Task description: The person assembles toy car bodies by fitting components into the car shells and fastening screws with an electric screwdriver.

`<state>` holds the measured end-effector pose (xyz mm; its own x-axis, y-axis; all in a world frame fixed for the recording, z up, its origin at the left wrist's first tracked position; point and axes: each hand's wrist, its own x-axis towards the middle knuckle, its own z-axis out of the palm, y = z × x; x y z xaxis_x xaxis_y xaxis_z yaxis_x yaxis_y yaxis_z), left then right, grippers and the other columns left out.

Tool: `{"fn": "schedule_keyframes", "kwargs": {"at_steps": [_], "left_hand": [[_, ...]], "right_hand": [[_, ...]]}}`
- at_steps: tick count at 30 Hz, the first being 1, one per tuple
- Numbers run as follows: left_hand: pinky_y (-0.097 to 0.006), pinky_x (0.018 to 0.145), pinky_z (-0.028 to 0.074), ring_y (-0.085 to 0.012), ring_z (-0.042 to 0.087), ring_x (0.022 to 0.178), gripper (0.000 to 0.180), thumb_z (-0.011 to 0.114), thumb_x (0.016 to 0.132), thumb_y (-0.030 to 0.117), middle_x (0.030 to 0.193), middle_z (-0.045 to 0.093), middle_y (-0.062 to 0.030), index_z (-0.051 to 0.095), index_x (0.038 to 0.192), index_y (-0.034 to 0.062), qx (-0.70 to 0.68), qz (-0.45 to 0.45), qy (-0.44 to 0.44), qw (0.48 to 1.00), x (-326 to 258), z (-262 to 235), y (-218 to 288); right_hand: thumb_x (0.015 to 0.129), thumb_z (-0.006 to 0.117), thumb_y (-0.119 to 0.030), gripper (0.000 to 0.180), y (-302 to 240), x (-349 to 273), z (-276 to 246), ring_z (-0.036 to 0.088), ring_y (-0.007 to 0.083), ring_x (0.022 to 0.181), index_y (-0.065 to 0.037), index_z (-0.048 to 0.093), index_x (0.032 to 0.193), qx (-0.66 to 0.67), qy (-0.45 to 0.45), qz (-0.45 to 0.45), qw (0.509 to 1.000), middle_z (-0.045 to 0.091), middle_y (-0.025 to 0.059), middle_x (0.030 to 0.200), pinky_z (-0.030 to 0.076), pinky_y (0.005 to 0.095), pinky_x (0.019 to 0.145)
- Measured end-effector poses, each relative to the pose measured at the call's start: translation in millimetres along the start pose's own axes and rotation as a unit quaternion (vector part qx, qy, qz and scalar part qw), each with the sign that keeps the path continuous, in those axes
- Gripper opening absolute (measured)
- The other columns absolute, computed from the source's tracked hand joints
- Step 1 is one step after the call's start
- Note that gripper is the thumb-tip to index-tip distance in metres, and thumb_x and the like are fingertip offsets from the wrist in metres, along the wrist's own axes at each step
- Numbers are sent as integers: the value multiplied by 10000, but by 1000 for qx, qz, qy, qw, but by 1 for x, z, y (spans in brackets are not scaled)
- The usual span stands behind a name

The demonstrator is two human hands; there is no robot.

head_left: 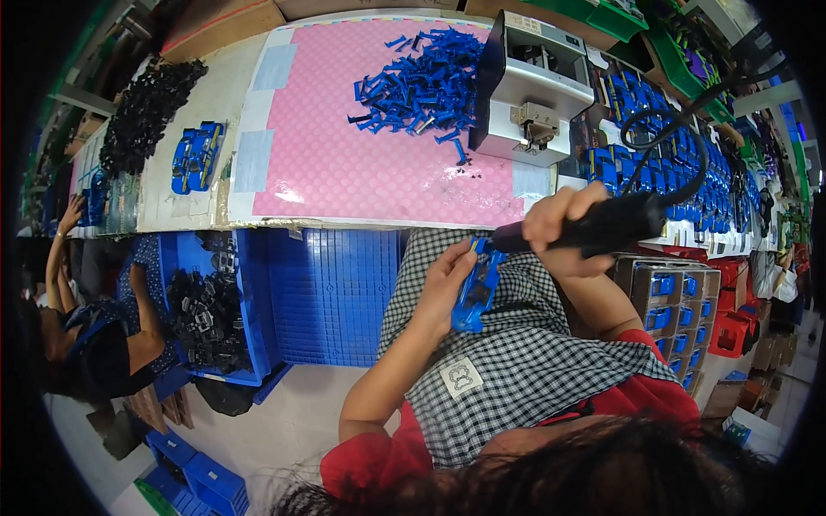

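My left hand grips a blue plastic part, shaped like a toy car body with a yellow stripe, in front of my checked apron. Wrapped round a black electric screwdriver, my right hand holds it nearly level. Its tip end points left and meets the upper end of the blue part; whether the bit touches a screw is hidden. A black cord loops up from the tool's back end.
On the pink mat lies a heap of small blue pieces, beside a grey metal machine. Rows of blue parts stand right. Black pieces are piled left. A blue crate sits below; another person's arm reaches in far left.
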<state>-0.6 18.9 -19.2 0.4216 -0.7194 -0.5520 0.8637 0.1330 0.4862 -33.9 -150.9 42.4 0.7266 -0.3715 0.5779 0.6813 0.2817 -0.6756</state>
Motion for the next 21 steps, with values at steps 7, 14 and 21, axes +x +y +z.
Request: {"fn": "schedule_keyframes", "kwargs": {"at_steps": [7,14,21], "left_hand": [[-294,786,493,-193,561,981,330,626,804,-5,1122,546,-103,519,1117,0,455,440,90,769,-16,5,60],[-391,838,424,-301,523,1012,369,695,710,52,1150,504,-133,561,1054,61,680,503,218,486,43,4,91],[-329,764,430,-228,535,912,298,665,744,2,1034,553,-102,599,1030,52,621,559,137,533,17,20,67]], "right_hand": [[697,665,-636,646,3,34,-19,468,133,529,-135,375,983,-131,47,-113,984,451,30,724,418,278,526],[732,677,-573,604,37,36,-26,458,142,565,-128,366,995,-183,77,-56,979,452,56,742,427,289,541],[731,639,-624,624,7,28,-18,470,140,550,-124,373,991,-155,89,-88,980,459,50,734,432,292,528]]}}
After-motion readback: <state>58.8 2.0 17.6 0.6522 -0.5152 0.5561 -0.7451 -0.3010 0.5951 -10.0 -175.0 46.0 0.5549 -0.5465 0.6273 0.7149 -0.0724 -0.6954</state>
